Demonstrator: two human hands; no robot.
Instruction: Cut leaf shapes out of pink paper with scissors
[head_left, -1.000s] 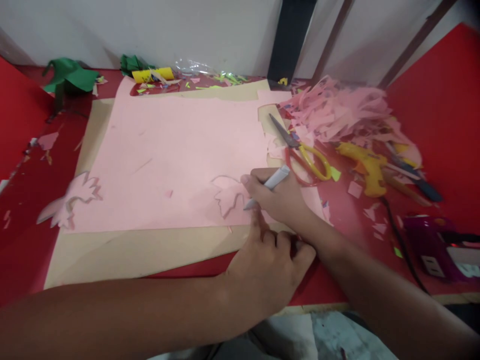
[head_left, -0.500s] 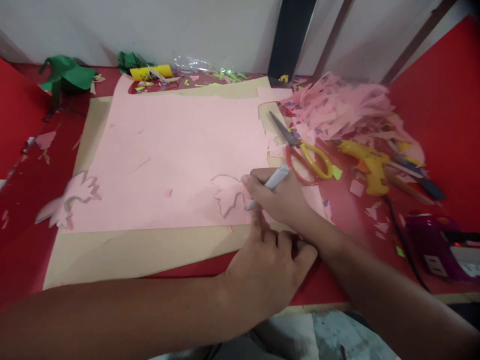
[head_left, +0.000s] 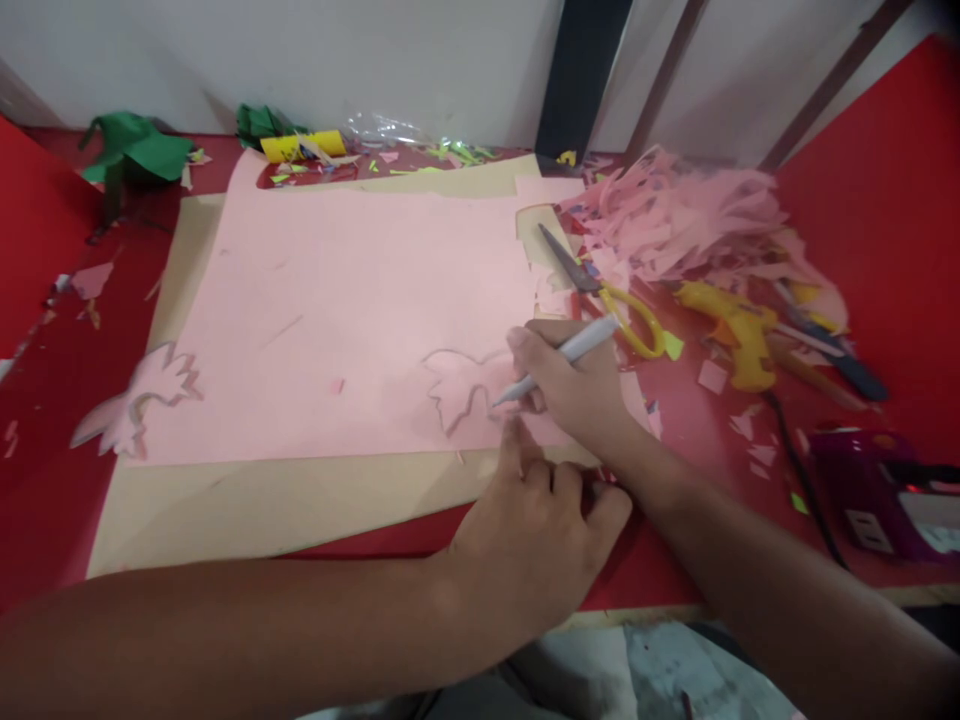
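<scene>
Pen [head_left: 592, 338] is pinched in right fingers [head_left: 534, 355]. Pink sheet [head_left: 360, 280], touched by half-curled, apparently empty left fingers [head_left: 511, 450], is judged light, creasable, best pressed flat beside pen.

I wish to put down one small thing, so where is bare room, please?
Widest: the far middle of the pink sheet, left of the scissors, with only faint marks. Also the near strip of the beige board, between sheet and left forearm. Crowded at right: scissors, shredded pink paper, yellow glue gun.
</scene>
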